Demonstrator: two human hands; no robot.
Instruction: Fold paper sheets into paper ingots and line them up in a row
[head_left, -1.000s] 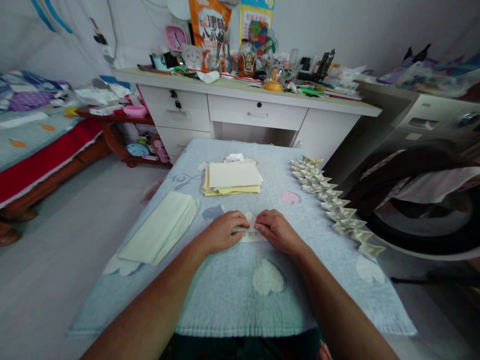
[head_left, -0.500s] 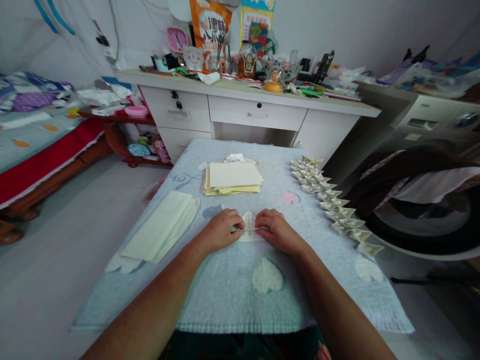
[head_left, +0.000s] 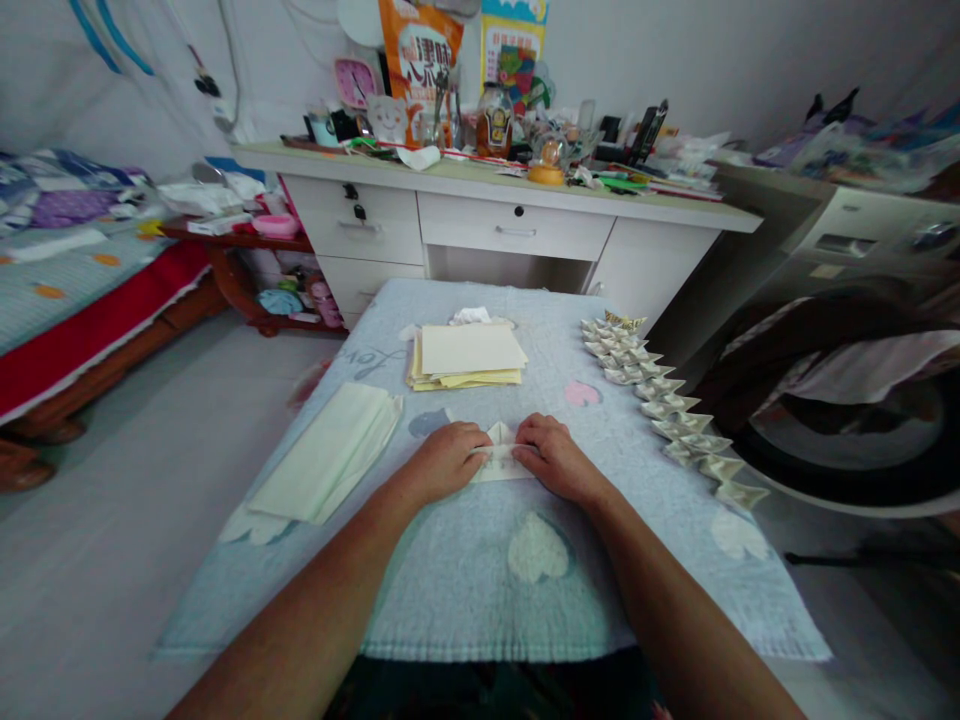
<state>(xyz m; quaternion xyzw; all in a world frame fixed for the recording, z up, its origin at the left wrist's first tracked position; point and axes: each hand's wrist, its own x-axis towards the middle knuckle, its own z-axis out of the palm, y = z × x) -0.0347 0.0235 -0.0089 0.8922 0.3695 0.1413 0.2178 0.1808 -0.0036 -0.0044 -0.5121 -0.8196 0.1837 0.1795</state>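
A small folded sheet of paper [head_left: 501,464] lies on the cloth-covered table in front of me, with a pointed top and a flap along its lower part. My left hand [head_left: 448,460] pinches the left end of that flap, fingers curled. At the other end my right hand [head_left: 553,456] grips the flap between thumb and fingers. The fingers cover both ends of the paper. Beyond the hands sits a stack of cream and yellow paper [head_left: 472,352]. On the left rests a pile of pale green paper [head_left: 326,455].
Several folded paper boats [head_left: 671,410] stand in a row along the table's right side. A blue cloth with heart prints [head_left: 480,610] covers the table. Behind it is a cluttered white desk [head_left: 517,225]; a front-loading washing machine [head_left: 832,250] stands at right, a bed [head_left: 97,290] at left.
The lower flap of the paper has been raised and now shows as a broader band between my hands. Both hands keep their hold, shifting only slightly.
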